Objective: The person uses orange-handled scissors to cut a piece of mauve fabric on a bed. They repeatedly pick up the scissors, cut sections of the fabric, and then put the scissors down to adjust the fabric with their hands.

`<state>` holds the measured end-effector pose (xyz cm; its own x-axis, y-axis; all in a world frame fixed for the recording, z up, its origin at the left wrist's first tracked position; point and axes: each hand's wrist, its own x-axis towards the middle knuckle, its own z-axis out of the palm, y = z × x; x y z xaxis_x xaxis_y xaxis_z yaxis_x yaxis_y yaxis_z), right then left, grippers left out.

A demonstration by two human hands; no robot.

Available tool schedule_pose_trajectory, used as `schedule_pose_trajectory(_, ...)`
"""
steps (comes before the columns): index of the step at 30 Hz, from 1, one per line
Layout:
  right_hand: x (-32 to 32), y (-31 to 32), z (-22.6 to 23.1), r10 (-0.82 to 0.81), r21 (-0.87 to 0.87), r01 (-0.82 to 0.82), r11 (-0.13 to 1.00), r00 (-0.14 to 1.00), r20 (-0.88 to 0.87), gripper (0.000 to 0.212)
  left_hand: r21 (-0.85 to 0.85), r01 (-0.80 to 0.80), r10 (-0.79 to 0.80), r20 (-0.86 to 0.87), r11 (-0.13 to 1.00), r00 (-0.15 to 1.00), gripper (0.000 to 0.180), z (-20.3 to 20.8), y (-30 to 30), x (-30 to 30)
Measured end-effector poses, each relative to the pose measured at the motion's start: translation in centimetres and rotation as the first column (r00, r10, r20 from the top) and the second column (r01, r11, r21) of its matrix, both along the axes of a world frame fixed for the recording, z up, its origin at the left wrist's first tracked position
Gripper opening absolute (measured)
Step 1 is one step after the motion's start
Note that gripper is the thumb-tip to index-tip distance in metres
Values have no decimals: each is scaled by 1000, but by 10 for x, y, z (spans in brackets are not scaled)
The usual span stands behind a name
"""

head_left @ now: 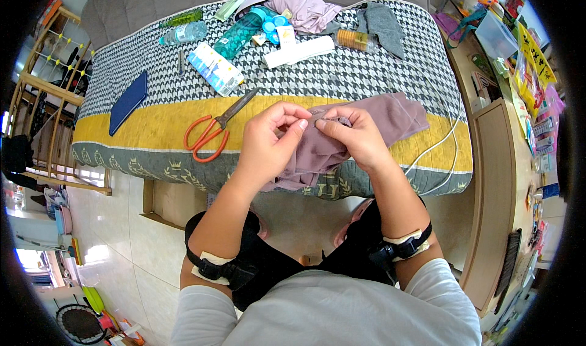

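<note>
A mauve cloth (390,117), perhaps a garment, lies bunched over the front edge of the bed and hangs toward my knees. My right hand (357,132) is closed in a pinch on a gathered part of it. Close beside, my left hand (274,138) has its thumb and forefinger pressed together over the cloth; whatever is between those fingertips is too small to make out. To the left of my left hand lies a pair of scissors (220,123) with orange handles, blades pointing away from me.
On the bed (152,96) lie a dark blue folder (129,103), a white-and-blue packet (215,69), a teal bottle (237,33), a clear bottle (183,33), a white roll (299,52) and a grey cloth (383,28). A white cable (436,143) runs along the right side. Beyond stands a cabinet (488,187).
</note>
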<state>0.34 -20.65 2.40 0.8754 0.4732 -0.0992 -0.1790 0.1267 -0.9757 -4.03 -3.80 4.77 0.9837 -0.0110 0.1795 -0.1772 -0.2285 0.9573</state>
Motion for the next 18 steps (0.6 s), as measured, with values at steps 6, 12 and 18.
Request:
schedule_pose_trajectory(6, -1, 4, 0, 13, 41, -12, 999, 1000, -26, 14, -116, -29, 37, 66, 993, 997, 11, -11, 2, 7)
schedule_pose_trajectory(12, -1, 7, -9, -27, 115, 36, 993, 997, -76, 15, 378, -272, 26, 543, 885, 839, 11, -9, 2, 13)
schedule_pose_trajectory(18, -8, 16, -10, -212, 81, 204, 976, 971, 110, 13, 402, -316, 80, 505, 860, 859, 8, -6, -12, -2)
